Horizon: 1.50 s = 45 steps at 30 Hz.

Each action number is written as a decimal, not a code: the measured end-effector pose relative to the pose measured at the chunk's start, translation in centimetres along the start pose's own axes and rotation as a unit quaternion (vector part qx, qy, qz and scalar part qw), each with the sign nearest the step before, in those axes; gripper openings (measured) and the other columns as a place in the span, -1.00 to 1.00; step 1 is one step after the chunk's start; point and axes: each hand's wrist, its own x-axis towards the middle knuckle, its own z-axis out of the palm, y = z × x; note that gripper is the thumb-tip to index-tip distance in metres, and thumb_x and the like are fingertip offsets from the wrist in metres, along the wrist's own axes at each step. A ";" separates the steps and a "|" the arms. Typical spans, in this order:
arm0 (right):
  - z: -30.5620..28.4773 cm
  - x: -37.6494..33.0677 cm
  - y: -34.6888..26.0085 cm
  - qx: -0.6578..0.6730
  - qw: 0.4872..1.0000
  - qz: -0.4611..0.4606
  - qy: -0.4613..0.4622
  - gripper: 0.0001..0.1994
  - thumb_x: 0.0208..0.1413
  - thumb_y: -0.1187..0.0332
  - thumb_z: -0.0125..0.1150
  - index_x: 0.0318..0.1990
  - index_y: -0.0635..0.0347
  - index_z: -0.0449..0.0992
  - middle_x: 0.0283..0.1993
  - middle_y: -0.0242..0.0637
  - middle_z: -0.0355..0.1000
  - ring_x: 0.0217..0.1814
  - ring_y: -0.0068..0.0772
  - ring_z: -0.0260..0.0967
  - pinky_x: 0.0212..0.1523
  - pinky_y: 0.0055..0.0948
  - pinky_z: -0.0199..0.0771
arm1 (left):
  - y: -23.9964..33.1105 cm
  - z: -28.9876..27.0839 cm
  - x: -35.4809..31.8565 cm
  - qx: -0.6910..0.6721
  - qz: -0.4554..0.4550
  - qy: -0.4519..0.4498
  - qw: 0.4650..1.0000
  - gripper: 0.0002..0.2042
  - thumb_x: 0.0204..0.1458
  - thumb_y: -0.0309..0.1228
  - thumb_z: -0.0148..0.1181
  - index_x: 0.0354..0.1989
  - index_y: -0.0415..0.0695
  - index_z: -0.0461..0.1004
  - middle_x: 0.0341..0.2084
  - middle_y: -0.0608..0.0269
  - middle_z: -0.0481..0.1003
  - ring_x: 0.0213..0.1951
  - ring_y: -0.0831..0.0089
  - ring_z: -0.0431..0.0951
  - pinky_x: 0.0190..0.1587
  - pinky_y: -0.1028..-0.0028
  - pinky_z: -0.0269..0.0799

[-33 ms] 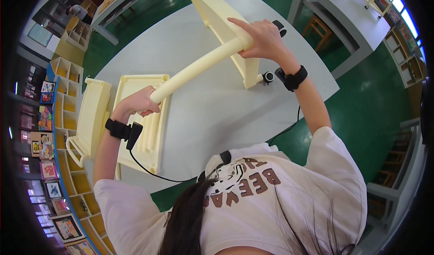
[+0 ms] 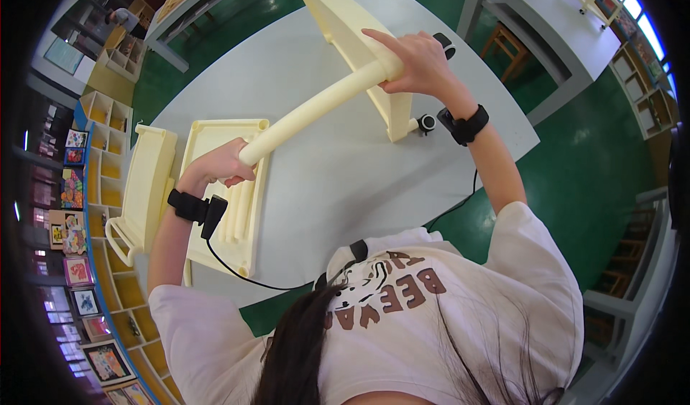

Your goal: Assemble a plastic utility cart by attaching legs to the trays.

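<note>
A long cream plastic tube (image 2: 316, 107) slants over the pale grey table (image 2: 338, 189), and both my hands hold it. My left hand (image 2: 219, 166) grips its lower end above a flat cream tray (image 2: 215, 135) that has more tubes lying in it. My right hand (image 2: 420, 63) is closed around the upper end, where the tube meets an upright cream panel (image 2: 338, 17). The panel has a small black castor (image 2: 427, 123) at its bottom corner. Each wrist wears a black band, and a black cable runs from the left one.
Another cream tray part (image 2: 147, 182) lies at the table's left edge. Yellow shelves with framed pictures (image 2: 75, 261) run along the left. A second grey table (image 2: 546, 24) and a wooden chair (image 2: 507, 42) stand at the upper right on the green floor.
</note>
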 end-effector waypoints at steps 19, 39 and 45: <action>-0.4 0.2 -0.2 0.047 0.999 -0.003 -0.005 -0.27 -0.61 0.28 0.24 -0.02 -0.17 0.27 -0.69 -0.38 0.25 -0.60 -0.36 0.20 -0.42 -0.47 0.15 | -1.5 3.2 -0.8 -0.256 -0.039 -0.230 0.938 -0.79 -0.38 -0.54 0.07 -0.77 -0.14 0.11 -0.94 0.36 0.09 -0.90 0.61 0.06 -0.84 0.59 -0.08; 0.5 0.0 -1.1 -0.002 0.998 0.048 0.040 -0.34 -0.59 0.22 0.24 -0.07 -0.11 0.32 -0.67 -0.36 0.29 -0.59 -0.35 0.26 -0.45 -0.46 0.17 | -4.1 2.6 0.4 0.572 0.159 0.539 0.598 -0.69 -0.30 -0.56 0.01 -0.27 -0.14 0.30 -0.67 0.26 0.27 -0.61 0.39 0.37 -0.64 0.46 0.26; 0.5 0.1 -1.5 -0.004 0.998 0.040 0.042 -0.34 -0.59 0.21 0.25 -0.08 -0.11 0.33 -0.69 -0.36 0.25 -0.61 -0.35 0.23 -0.46 -0.45 0.17 | -5.3 0.9 1.3 0.503 0.223 0.516 0.657 -0.78 -0.34 -0.58 0.02 -0.41 -0.21 0.29 -0.78 0.20 0.28 -0.73 0.28 0.35 -0.66 0.41 0.27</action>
